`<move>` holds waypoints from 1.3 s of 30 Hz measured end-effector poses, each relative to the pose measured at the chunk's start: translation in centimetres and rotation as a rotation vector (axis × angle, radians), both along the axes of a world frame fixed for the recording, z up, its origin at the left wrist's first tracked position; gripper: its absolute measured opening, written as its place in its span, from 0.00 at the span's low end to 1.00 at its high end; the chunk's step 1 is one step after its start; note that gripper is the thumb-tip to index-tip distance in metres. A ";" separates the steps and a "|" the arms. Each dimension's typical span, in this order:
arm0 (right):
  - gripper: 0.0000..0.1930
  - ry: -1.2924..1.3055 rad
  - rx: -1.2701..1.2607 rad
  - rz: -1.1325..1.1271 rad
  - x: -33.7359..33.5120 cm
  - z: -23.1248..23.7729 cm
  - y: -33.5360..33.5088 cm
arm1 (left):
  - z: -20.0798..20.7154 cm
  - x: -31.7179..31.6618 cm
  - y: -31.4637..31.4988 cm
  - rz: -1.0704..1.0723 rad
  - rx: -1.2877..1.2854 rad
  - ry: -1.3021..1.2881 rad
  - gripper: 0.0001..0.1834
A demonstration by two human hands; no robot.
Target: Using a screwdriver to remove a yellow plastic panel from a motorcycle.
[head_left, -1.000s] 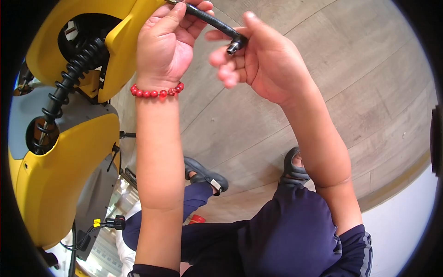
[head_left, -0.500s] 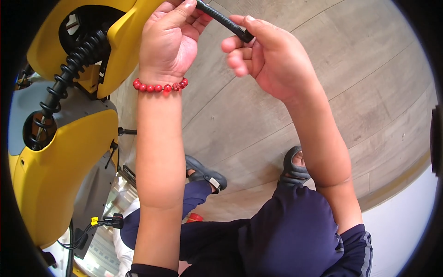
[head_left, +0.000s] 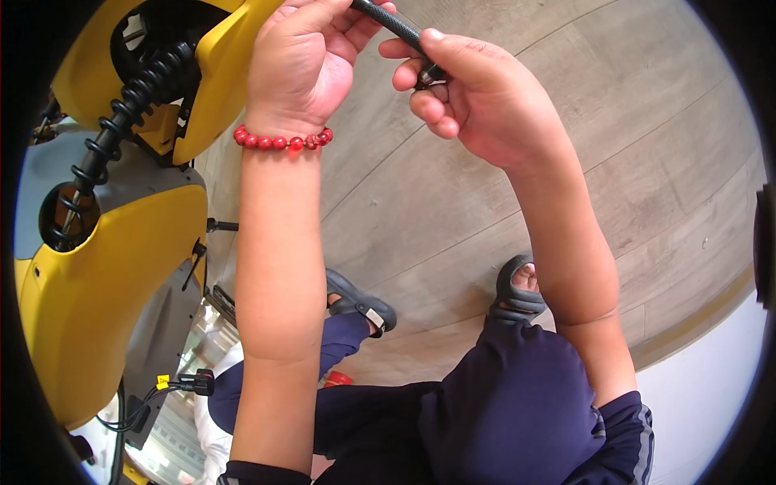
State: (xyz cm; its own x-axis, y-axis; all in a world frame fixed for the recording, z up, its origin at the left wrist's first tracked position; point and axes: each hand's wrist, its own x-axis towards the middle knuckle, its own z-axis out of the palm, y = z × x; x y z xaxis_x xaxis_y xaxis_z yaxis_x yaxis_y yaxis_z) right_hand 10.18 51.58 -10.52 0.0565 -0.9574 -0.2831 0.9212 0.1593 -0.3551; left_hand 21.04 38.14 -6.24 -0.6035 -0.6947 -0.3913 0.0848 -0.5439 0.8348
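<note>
At the top edge, both hands are on a black rod with a knurled-looking surface (head_left: 394,25), which slants down to the right. My left hand (head_left: 303,69), with red beads at the wrist, has its fingers curled near the rod's upper end, partly cut off by the picture's edge. My right hand (head_left: 493,101) grips the lower end between thumb and fingers. A small dark metallic piece (head_left: 430,75) shows at that end between the right fingers. The rod's far end is out of view, so its exact kind is unclear.
To the left stands a yellow and grey vehicle body (head_left: 121,291) with a black coil spring shock absorber (head_left: 105,141). A black connector (head_left: 196,382) on cables with a yellow tag hangs below it. Wood-look floor (head_left: 647,162) lies under my sandalled feet; a white surface (head_left: 703,388) is at right.
The rod has shifted slightly to the right. My right fingers have curled in more around its lower end, and the dark metallic piece there now shows more. The view has shifted a little.
</note>
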 end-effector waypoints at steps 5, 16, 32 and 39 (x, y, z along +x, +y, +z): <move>0.18 0.827 0.182 -0.373 3.7 0.7 -0.5 | -0.5 0.0 0.1 0.001 -0.061 -0.019 0.08; 0.17 0.200 0.101 -0.038 2.0 -0.1 -0.3 | -0.8 0.2 0.1 0.022 -0.031 -0.048 0.07; 0.23 0.685 0.060 -0.286 2.7 -0.7 -0.7 | -0.7 0.1 0.4 0.058 -0.027 -0.035 0.10; 0.20 0.150 0.254 -0.516 3.8 1.0 -0.6 | -1.4 0.5 0.1 0.043 -0.106 -0.059 0.09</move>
